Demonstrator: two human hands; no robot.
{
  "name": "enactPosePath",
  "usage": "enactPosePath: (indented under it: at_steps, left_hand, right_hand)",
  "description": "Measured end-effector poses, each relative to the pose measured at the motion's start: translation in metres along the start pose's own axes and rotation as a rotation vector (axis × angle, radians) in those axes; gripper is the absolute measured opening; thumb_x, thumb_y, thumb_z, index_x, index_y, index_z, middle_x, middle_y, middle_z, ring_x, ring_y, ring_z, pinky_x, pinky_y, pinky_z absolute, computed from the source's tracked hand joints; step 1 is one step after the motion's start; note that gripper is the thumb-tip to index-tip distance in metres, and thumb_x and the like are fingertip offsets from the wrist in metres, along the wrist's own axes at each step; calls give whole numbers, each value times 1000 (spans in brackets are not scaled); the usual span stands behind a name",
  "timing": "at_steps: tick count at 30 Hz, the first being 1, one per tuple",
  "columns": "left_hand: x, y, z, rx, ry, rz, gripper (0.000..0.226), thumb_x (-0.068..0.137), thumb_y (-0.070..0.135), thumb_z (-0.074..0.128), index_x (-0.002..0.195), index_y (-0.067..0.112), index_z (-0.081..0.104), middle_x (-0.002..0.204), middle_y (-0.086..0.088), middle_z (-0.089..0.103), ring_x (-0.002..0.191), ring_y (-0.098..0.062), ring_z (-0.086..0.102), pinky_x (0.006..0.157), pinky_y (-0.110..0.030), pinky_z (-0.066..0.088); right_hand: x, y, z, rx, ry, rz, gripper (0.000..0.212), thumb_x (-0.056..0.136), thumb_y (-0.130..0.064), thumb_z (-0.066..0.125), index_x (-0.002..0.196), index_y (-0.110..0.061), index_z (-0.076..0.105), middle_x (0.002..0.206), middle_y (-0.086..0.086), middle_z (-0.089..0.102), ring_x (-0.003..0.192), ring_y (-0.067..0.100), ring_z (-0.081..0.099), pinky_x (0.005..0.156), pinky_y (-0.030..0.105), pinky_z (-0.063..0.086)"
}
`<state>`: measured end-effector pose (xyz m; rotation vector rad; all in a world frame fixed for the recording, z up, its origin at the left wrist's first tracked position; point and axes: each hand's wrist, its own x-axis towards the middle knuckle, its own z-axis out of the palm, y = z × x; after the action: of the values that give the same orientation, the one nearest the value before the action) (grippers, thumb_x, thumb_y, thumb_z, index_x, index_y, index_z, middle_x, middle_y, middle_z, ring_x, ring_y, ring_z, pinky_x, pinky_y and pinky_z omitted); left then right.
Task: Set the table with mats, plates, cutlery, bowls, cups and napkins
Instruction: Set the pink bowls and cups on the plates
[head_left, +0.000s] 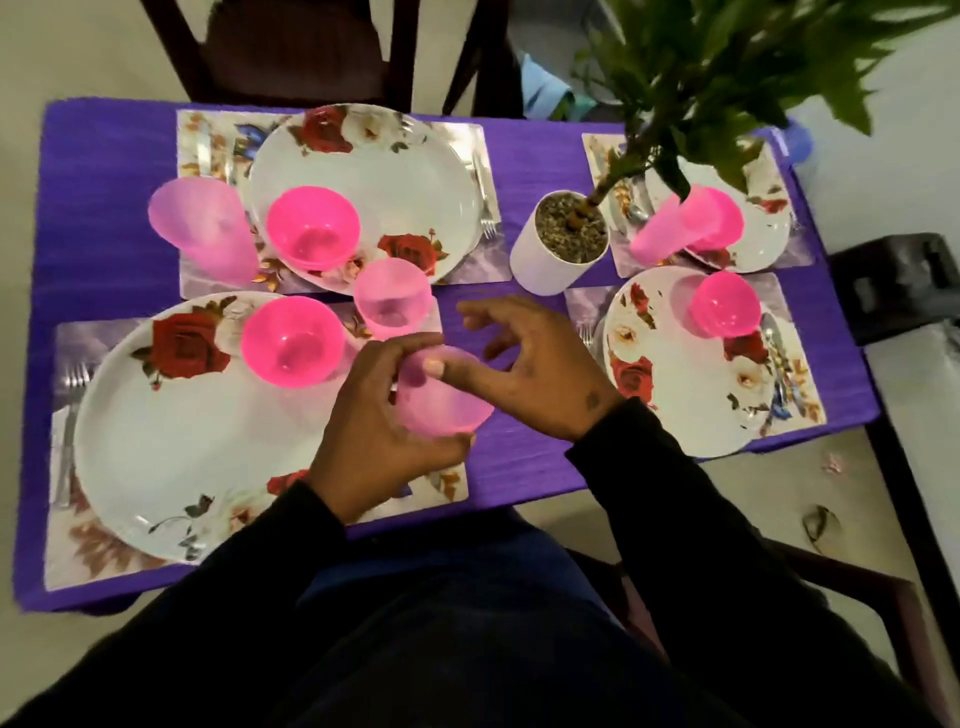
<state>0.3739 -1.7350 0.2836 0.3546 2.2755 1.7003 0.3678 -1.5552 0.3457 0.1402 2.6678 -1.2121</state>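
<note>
while the translucent pink cup (441, 400) is held above the near edge of the tabletop, between the two near place settings, it is gripped around its wall by the curled fingers of the left hand (374, 441). the right hand (540, 374) is spread loosely just beside it, its thumb tip touching or nearly touching the cup near the rim; nothing is grasped by it.

the cup is judged to be thin plastic: light, somewhat flexible under a squeeze, smooth enough to slip, and not fragile. a hold around the mid-wall, as now, is judged safest, since the taper would let it slide out of a loose grip.

three settings already carry a cup: one (392, 299) stands upright at the far right corner of the near left mat (452, 488), one (202, 228) at the left of the far left mat (467, 260), and one (660, 234) by the far right plate. the near right plate (675, 384) bears only a pink bowl (724, 304), so that setting is judged to be the cup's place, though this is not certain.

open room is scarce. a bare strip of purple cloth (519, 457) runs between the near mats, but the near right mat (800, 400) is almost filled by its plate, which overhangs the near edge. the white plant pot (558, 244) stands at the tabletop's middle, close to the path, and its leaves hang over the far right corner. cutlery (776, 348) lies at the plate's right side. no napkins are seen.
</note>
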Motion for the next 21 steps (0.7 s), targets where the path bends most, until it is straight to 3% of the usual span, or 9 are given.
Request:
enactPosePath:
  at_steps: [4,7,10,14,16,18,21]
  left_hand:
    - [15,17,33,46,4,88,88,52,42,80,135,22,57,118,1,54,110,-13,58,93,-32,50]
    - [25,36,60,54,7,106,99,53,45,80,145,21,50,122,0,52,114,-12,55,95,-21,46]
    - [36,50,93,55,-3,103,102,59,40,93,148,25,45,128,6,53,116,-4,54,90,-11,44]
    - [54,60,148,106,-10,63,89,59,44,94,138,27,57,125,7,61,110,-5,61,86,-23,53]
    - [64,65,181,136,-8,9,75,59,48,89,128,39,60,120,8,65,105,-4,63,84,-26,54]
    - [70,70,210,177,-14,-41,72,58,50,87,124,47,58,118,10,67,100,-3,65,80,-24,55]
    - [81,80,251,174,24,-98,75,57,40,96,125,38,64,116,8,70,94,4,65,69,-10,50]
  right_hand:
    - [-19,15,-23,-27,-51,-48,54,72,-47,85,120,-25,68,100,-18,64,94,3,62,86,28,52]
    - [-21,35,-47,-35,7,-26,71,69,-53,85,127,-19,65,112,-5,68,99,8,64,92,31,52]
    - [-22,67,-77,3,81,-16,75,65,-61,81,125,-17,67,105,-6,70,89,5,64,84,25,52]
    - [-21,129,-131,171,183,14,73,62,-65,74,116,-16,72,93,-7,71,71,3,62,72,26,52]
    - [-19,163,-163,233,225,28,69,63,-63,74,112,-15,73,90,-4,73,72,10,64,72,31,55]
    - [-16,192,-183,302,244,40,66,64,-62,77,110,-15,74,91,-1,73,78,17,67,76,37,56]
    - [-12,226,-210,338,202,47,69,65,-63,75,114,-16,72,95,-4,72,88,14,67,80,33,54]
